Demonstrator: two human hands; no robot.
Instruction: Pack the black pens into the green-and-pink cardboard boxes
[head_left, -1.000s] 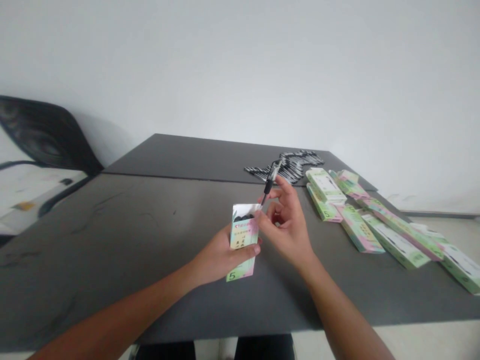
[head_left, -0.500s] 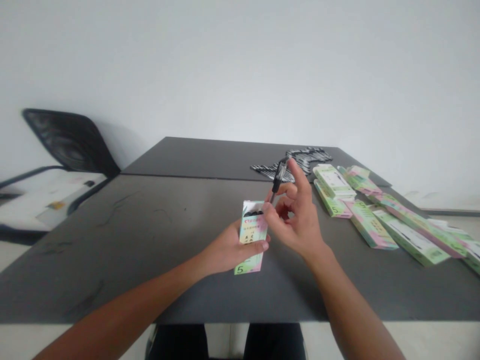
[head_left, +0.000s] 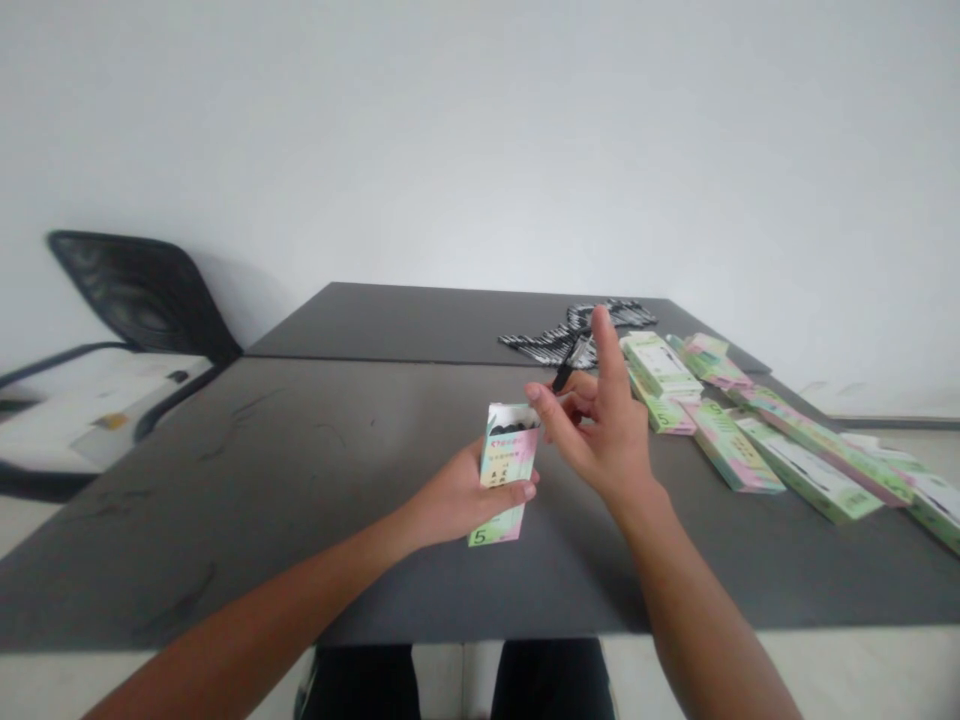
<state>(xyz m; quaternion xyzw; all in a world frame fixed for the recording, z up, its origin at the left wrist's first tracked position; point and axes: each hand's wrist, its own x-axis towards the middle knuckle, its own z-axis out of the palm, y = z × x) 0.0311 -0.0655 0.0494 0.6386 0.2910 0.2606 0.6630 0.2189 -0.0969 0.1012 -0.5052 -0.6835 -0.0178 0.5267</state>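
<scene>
My left hand (head_left: 465,497) is wrapped round a small green and pink pen box (head_left: 510,465) and keeps it nearly upright above the table. The top of this box is open, and dark pen ends show inside. Just right of the opening, my right hand (head_left: 600,420) has a pen (head_left: 567,370) with a black grip and clear barrel between its fingers. The pen slants up and to the right; its lower end is hidden behind my fingers. My right index finger points upward, and my thumb is stretched toward the box.
Many loose pens (head_left: 547,345) lie in a curved row at the back of the dark table (head_left: 337,420). Several pen boxes (head_left: 739,445) are spread over the right side, some stacked. A black-backed chair (head_left: 142,290) stands at the left, and a white wall rises behind.
The pen has tilted further to the right and sits lower in my right hand. My right thumb has straightened and the index finger has risen. My left hand keeps its grip on the box.
</scene>
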